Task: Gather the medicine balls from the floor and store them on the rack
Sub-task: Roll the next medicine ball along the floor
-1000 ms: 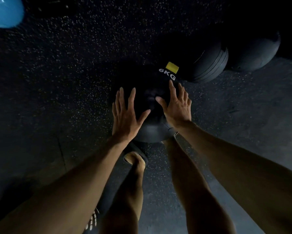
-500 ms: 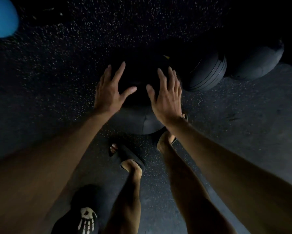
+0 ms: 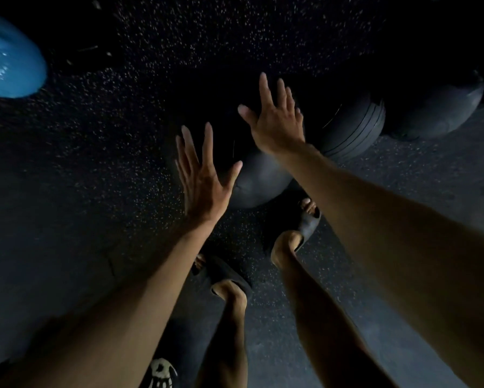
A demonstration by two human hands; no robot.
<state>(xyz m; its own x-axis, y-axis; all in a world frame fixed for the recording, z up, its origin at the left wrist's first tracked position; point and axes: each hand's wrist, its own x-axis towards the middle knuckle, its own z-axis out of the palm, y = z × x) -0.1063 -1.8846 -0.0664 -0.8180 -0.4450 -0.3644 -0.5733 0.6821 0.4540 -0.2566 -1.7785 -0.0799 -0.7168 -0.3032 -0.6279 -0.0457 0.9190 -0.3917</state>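
Note:
A black medicine ball (image 3: pixel 256 180) lies on the dark speckled floor just ahead of my feet. My left hand (image 3: pixel 203 177) is spread with straight fingers at the ball's left side. My right hand (image 3: pixel 277 119) reaches further forward over the ball's top right, fingers straight too. Whether either palm touches the ball cannot be told in the dim light. Two more black medicine balls, one ribbed (image 3: pixel 355 127) and one smooth (image 3: pixel 436 110), lie to the right behind it.
A blue ball (image 3: pixel 9 60) sits at the far left edge. My feet in dark sandals (image 3: pixel 309 222) stand right behind the near ball. The floor (image 3: pixel 95 152) is dark rubber with light specks; the background is almost black.
Both hands have moved forward and further apart over the ball; the right hand now reaches well ahead of the left. The 6KG label is no longer visible.

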